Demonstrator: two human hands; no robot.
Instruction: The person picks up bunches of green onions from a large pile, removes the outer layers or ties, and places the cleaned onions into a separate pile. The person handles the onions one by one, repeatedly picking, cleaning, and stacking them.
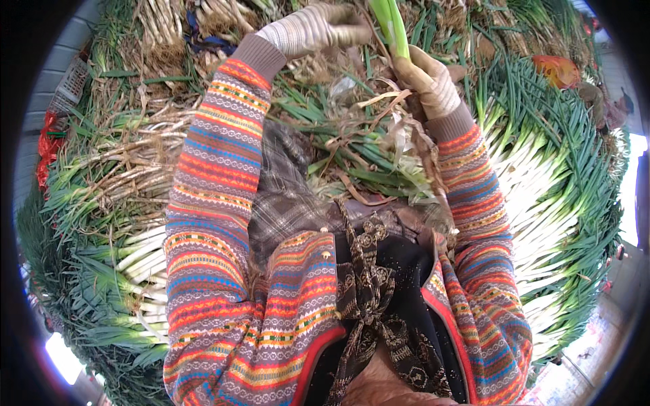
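Observation:
At the top right of centre, my right hand (426,83), in a pale glove, is closed around a green onion stalk (393,25) whose green part points up out of the picture. Dry brown outer leaves (424,147) hang down beside that hand. My left hand (345,28), also gloved and slightly blurred, is just left of the stalk with bent fingers; whether it grips a dry leaf there I cannot tell. Under both hands lies a heap of peeled green and dry leaves (360,157), partly over my lap.
Clean white-stemmed green onions (538,203) are piled along the right. Rooty, unpeeled ones (137,142) lie at the left, with further bundles (162,30) at the top. A white plastic crate (71,83) and a red bag (46,147) are at the far left; an orange bag (556,70) is upper right.

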